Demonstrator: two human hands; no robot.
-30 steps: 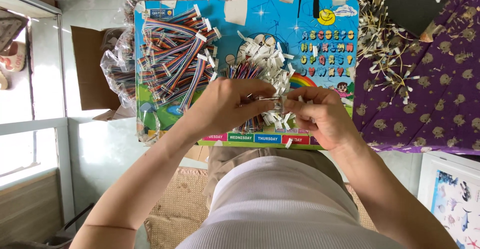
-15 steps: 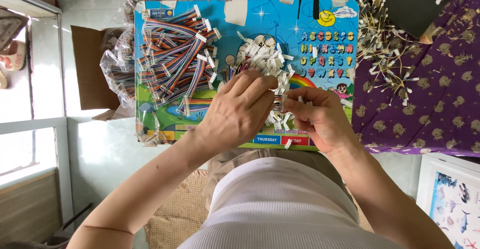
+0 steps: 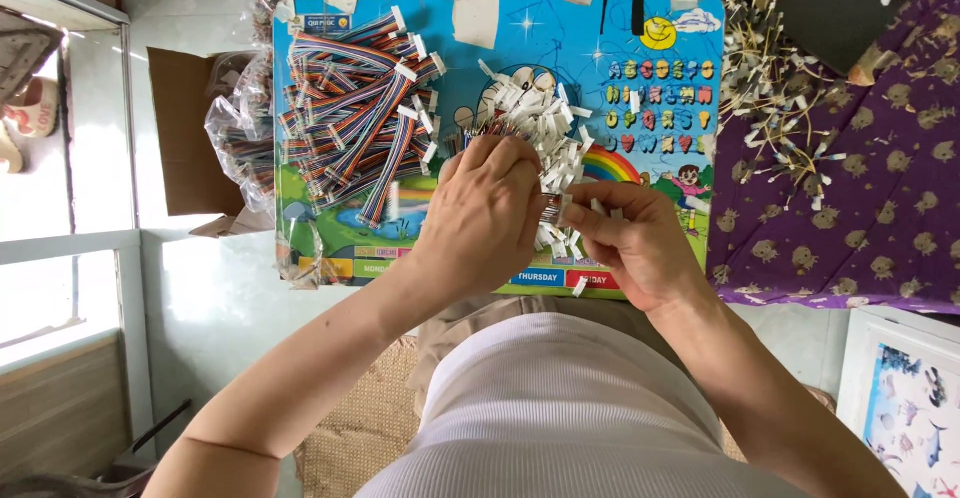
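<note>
— What have your hands got?

— My left hand (image 3: pixel 487 213) is curled over a bundle of wires (image 3: pixel 500 133); my right hand (image 3: pixel 632 243) pinches a white connector (image 3: pixel 562 208) beside it, over the colourful board (image 3: pixel 660 88) on my lap.

— And farther out?

— Heaped white connectors (image 3: pixel 545 123), then rainbow ribbon cables (image 3: pixel 350 123) to the left, loose wires (image 3: pixel 780 108) on purple cloth (image 3: pixel 860 218).

purple patterned cloth (image 3: pixel 850 218) | cardboard piece (image 3: pixel 185 138) | plastic bag (image 3: pixel 240 128) | woven mat (image 3: pixel 360 428)
</note>
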